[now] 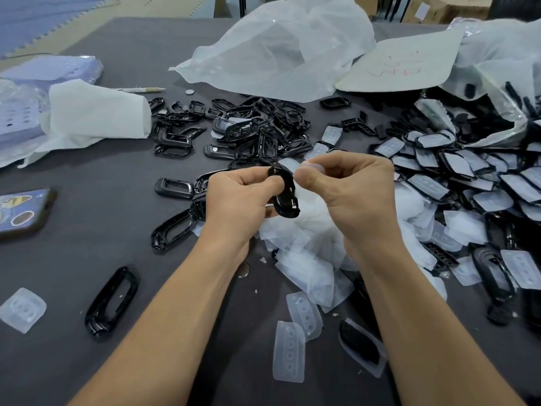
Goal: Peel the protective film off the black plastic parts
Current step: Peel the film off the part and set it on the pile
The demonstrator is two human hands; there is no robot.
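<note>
Above the near heap of peeled films [304, 259], the left hand [240, 197] grips a black part [285, 190] with its long axis near-to-far, while the right hand [348, 186], just right of it, pinches the film [288, 164] lifting from its far end.

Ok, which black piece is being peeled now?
The black plastic part in the left hand, its film pinched by the right hand. The others lie on the table.
</note>
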